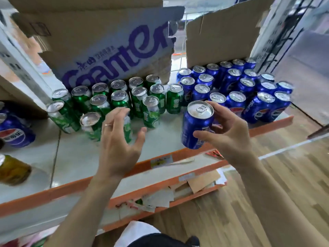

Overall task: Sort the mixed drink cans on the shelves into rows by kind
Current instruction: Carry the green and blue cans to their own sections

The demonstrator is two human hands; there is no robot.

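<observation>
Far left, at the frame edge: one amber-yellow drink can (12, 170), partly cut off. Behind it is a blue cola can with a red-white-blue roundel (17, 134), standing apart from its kind.

Carrier: white shelf with an orange front lip (74, 157).

Left-centre: cluster of green drink cans with silver tops (121, 100), packed in loose rows. Behind them stands a brown cardboard carton with purple lettering (110, 50).

Left hand (121, 139): released, fingers spread and grasping nothing, raised in front of the nearest green cans (contact with them cannot be told). There is a thin ring (108, 124) on one finger.

Centre-right: single blue drink can (196, 124), tilted, lifted clear of the shelf over its front lip, between the green cluster and the blue block.

Right hand (229, 129): grasping that can, thumb on its lower side, fingers curled round behind the rim.

Right: block of blue cola cans (249, 90) in close rows, backed by a plain brown cardboard sheet (219, 32).

Below: lower orange-edged shelves holding paper and card scraps (187, 186); pale wooden floor (276, 202).
</observation>
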